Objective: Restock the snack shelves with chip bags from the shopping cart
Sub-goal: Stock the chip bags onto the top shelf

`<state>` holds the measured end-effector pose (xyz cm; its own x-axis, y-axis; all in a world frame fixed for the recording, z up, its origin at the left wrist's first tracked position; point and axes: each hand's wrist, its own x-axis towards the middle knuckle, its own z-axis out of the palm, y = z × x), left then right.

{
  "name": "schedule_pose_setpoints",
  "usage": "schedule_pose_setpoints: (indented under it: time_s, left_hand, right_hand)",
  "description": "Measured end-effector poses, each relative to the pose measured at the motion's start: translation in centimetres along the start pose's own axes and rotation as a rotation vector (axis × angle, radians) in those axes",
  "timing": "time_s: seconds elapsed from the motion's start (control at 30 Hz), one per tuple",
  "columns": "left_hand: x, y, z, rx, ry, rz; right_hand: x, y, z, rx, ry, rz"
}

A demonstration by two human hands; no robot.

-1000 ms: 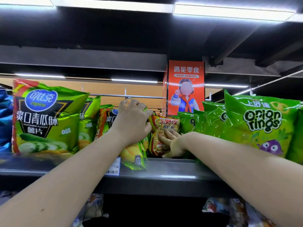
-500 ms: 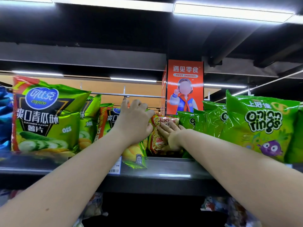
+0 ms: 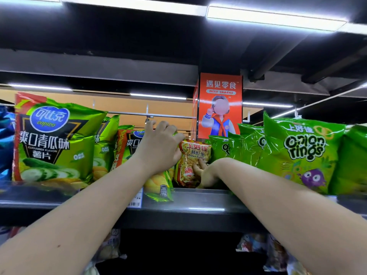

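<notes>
Two bare forearms reach up from the bottom edge toward a grey metal shelf (image 3: 198, 203). A price tag (image 3: 136, 199) hangs on the shelf lip below the left wrist.

The left hand (image 3: 160, 147) is raised above the shelf. Its fingers (image 3: 158, 126) curl tightly over the top edge of a green chip bag (image 3: 158, 185), gripping it, and the bag's lower end pokes out under the wrist.

Just right of those fingers stands the prawn cracker bag (image 3: 188, 155), orange and yellow, upright on the shelf. The left thumb touches its upper left corner. The right hand (image 3: 206, 172) sits low at the bag's lower right. Its fingers (image 3: 196, 167) lie nearly straight and pressed against the bag's front, and the thumb is hidden.

Left of the left fingers, cucumber chip bags (image 3: 53, 143) stand in a row. Right of the right fingers, bright green onion rings bags (image 3: 301, 153) lean over the right forearm.

Behind the fingers hangs a red snack sign (image 3: 220, 88), under long ceiling lights (image 3: 274, 16).
</notes>
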<state>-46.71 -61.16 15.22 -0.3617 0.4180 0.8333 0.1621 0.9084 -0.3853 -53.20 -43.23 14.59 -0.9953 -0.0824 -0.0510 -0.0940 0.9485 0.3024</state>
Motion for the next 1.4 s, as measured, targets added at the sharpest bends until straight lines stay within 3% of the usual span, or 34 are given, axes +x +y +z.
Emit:
schedule_pose_setpoints:
  time_s: [0.13,0.3,0.4,0.7,0.83,1.07,1.4]
  left_hand:
    - [0.1,0.0,-0.5,-0.005,-0.001,-0.021]
    - [0.5,1.0,-1.7,-0.003,-0.001,0.002]
    - [0.8,2.6,-2.8,-0.036,0.02,0.014]
    - [-1.3,10.4,-5.2,-0.367,0.101,0.052]
    - [-2.2,16.3,-6.8,-0.535,0.156,0.107]
    - [-3.4,30.3,-10.8,-0.771,0.222,0.295]
    - [-6.9,55.3,-25.8,-1.052,0.178,0.61]
  right_hand:
    - [-1.9,0.0,-0.4,0.04,0.13,-0.028]
    - [-6.8,0.3,-1.6,0.139,0.58,-0.051]
    - [-9.7,0.2,-0.9,0.063,0.834,0.017]
    - [-19.3,2.8,5.8,-0.15,1.19,0.23]
    - [-24.6,5.2,10.7,-0.231,1.16,0.363]
    - [-35.9,11.6,18.9,-0.318,0.875,0.692]
    - [-58.0,22.2,31.3,-0.351,0.617,1.06]
